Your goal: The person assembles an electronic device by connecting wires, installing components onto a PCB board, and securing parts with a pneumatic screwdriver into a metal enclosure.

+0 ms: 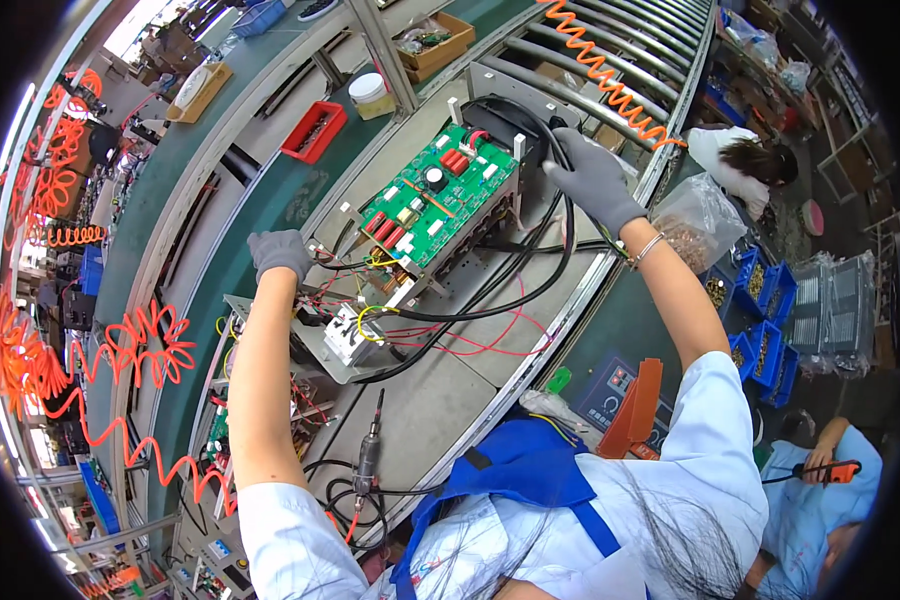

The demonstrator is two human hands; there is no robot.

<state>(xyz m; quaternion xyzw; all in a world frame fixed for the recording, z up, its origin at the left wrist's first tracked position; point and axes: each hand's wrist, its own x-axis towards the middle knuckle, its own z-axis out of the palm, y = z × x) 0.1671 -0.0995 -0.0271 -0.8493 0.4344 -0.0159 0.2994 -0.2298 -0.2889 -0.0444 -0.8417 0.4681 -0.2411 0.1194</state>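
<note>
- Green circuit board (460, 195) sits mid-view in an open metal chassis (470, 288) on the grey work surface (435, 385); any print on the board is too small to make out.
- Orange coiled hoses (20, 350) hang at the far left, beyond the curved edge of the green conveyor (280, 205).
- Left hand (280, 253), in a grey glove, has its fingers bent at the chassis's left end; whether it pinches anything, I cannot tell.
- Red tray (332, 136) stands on the conveyor, apart from the chassis.
- Power screwdriver (368, 455) lies tip-up near the body, in the stretch between chassis and blue apron (520, 465).
- Black cables (448, 317) loop over the chassis's near side, crossing the strip toward the metal rail (572, 325).
- Right hand (592, 180), also grey-gloved, curls thumb and fingers around the cables at the chassis's right end, just beside that rail.
- Blue panel (610, 400) beyond the rail bears pale printed characters and symbols, partly covered by a brown holder (635, 410).
- Blue bins (790, 375) hold small parts farther right.
</note>
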